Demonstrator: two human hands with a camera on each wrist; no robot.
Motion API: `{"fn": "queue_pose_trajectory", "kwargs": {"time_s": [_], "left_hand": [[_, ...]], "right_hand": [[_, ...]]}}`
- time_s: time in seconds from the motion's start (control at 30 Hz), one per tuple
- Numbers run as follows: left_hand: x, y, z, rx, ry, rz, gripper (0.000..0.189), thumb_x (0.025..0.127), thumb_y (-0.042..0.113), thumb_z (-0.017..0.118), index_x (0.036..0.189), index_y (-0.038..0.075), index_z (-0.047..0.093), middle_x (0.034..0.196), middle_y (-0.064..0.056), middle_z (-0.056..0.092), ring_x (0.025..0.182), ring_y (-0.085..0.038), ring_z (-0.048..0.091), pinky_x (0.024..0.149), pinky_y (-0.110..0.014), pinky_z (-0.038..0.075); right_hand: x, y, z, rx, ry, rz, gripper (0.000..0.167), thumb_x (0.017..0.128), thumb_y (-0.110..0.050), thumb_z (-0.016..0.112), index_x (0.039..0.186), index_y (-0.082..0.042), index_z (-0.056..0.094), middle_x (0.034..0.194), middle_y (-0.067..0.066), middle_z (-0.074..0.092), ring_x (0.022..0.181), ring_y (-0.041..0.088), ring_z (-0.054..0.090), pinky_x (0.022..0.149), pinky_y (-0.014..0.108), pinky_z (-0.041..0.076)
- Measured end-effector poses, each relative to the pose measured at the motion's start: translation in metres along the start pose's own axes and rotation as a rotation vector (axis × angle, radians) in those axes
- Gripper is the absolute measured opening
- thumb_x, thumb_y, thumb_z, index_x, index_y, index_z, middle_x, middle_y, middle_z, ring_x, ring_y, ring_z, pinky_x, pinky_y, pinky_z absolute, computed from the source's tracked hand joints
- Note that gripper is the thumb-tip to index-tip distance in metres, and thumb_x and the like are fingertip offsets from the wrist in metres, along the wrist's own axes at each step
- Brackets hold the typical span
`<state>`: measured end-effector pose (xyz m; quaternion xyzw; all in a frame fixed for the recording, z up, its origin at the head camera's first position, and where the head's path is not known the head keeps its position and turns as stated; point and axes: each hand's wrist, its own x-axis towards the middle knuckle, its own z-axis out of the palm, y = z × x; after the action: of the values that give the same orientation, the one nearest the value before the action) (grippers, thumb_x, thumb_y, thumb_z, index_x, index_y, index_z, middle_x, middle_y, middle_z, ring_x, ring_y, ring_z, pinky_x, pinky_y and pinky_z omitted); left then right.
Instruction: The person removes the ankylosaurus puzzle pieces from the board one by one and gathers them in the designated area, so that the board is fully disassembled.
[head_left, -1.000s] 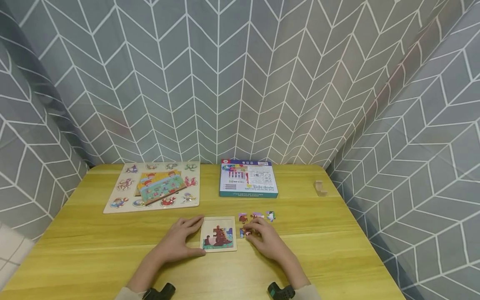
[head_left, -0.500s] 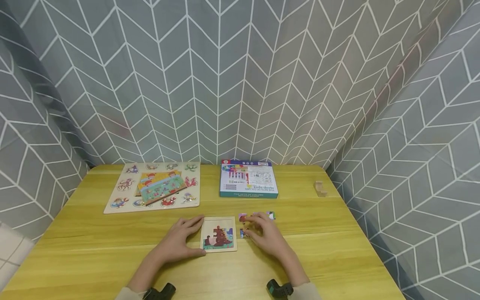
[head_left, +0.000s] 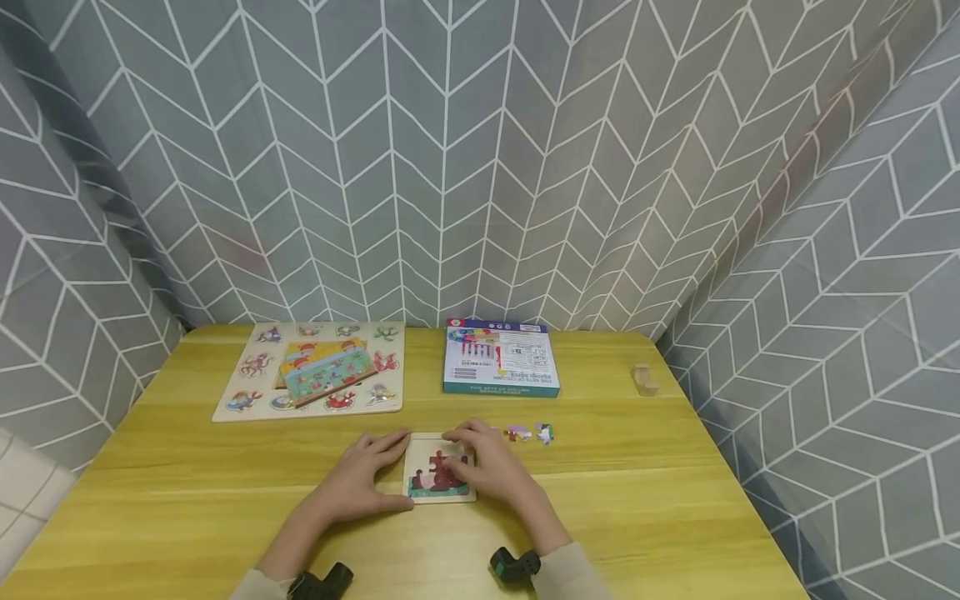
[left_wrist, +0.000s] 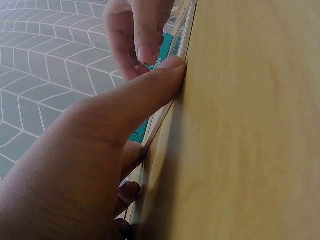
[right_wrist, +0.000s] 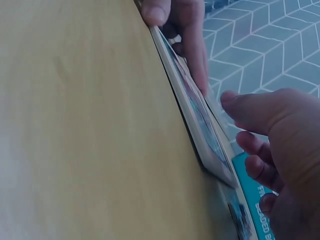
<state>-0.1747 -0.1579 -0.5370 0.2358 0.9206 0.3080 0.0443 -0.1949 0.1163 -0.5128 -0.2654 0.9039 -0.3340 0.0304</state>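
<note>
I see the left hand clasping the puzzle tray between thumb and fingers. The right hand is over it; I cannot tell whether it pinches anything.

Right grip — shifted leftward, over the tray.

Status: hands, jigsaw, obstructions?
Left hand holds wooden jigsaw tray by left side. Right hand over tray's right half, grip contents unclear. Tray's upper left unfilled. Right hand hides part; loose jigsaw pieces farther right.
</note>
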Motion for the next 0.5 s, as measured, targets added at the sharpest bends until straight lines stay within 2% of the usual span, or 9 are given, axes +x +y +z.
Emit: {"fn": "queue_pose_trajectory", "kwargs": {"time_s": [0.23, 0.5], "left_hand": [[-0.0013, 0.0015, -0.0009, -0.015, -0.005, 0.009, 0.104, 0.080, 0.069, 0.083, 0.160, 0.012, 0.050, 0.167, -0.005, 0.045, 0.111, -0.015, 0.043, 0.095, -0.049, 0.043], [-0.0005, 0.0016, -0.0022, -0.017, -0.006, 0.011, 0.104, 0.080, 0.067, 0.083, 0.160, 0.010, 0.049, 0.167, -0.006, 0.044, 0.111, -0.017, 0.044, 0.095, -0.049, 0.044]], "right_hand": [[-0.0005, -0.0034, 0.0080, -0.092, -0.099, -0.017, 0.033, 0.105, -0.029, 0.069, 0.135, -0.015, 0.073, 0.123, -0.001, 0.064, 0.111, 0.012, 0.060, 0.097, 0.035, 0.052], [-0.0013, -0.0033, 0.0099, -0.131, -0.096, -0.041, 0.028, 0.108, -0.017, 0.063, 0.134, -0.015, 0.073, 0.121, -0.001, 0.065, 0.111, 0.013, 0.060, 0.098, 0.036, 0.051]]}}
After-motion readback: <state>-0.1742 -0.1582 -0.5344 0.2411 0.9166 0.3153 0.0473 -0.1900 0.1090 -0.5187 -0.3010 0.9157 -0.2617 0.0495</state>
